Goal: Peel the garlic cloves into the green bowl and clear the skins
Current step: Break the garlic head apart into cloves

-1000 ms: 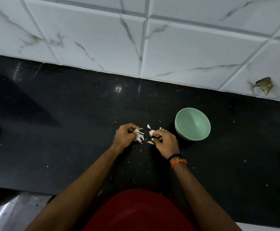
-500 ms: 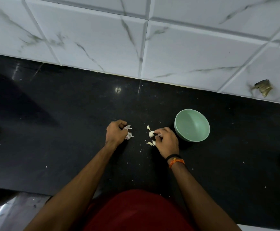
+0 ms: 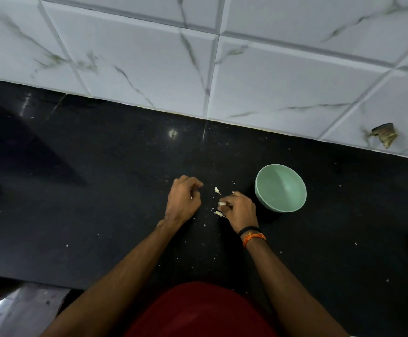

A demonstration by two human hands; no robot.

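Here, the right hand (image 3: 240, 210) pinches a garlic clove (image 3: 221, 203) beside the green bowl (image 3: 280, 188); the left hand (image 3: 183, 199) curls closed, its contents unclear.

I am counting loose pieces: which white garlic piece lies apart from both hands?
The garlic piece farthest from the person, alone between the hands; the others touch the right hand.

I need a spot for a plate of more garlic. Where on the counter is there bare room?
Bare patches: the counter left of the left hand, and the strip right of the bowl toward the wall tiles. Crowded: between the left hand and right hand, where garlic pieces lie, close beside the bowl.
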